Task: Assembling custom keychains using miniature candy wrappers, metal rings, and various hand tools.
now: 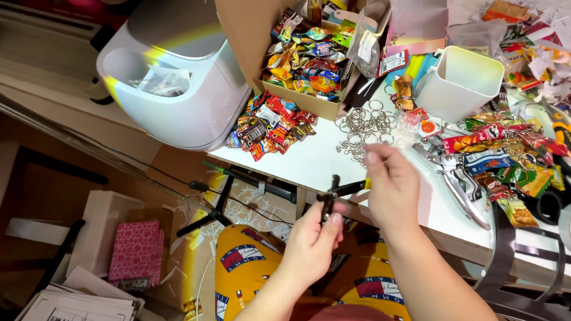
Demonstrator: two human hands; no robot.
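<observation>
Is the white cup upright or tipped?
Tipped: the white cup lies tilted on the table, its open mouth facing the camera, inside looking empty.

Home craft table (311, 162) strewn with key rings (364, 128), miniature snack packets (271, 124)

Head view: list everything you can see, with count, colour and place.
small black pliers: one, held at table edge
silver metal key rings: a pile, table centre
miniature snack packets: many, multicoloured, heaped beside box
brown cardboard box: one, full of packets
white square plastic cup: one, right of rings
white bin: one, left of table
pink patterned box: one, floor
left hand: grips pliers
right hand: fingers pinched, contents unclear
</observation>
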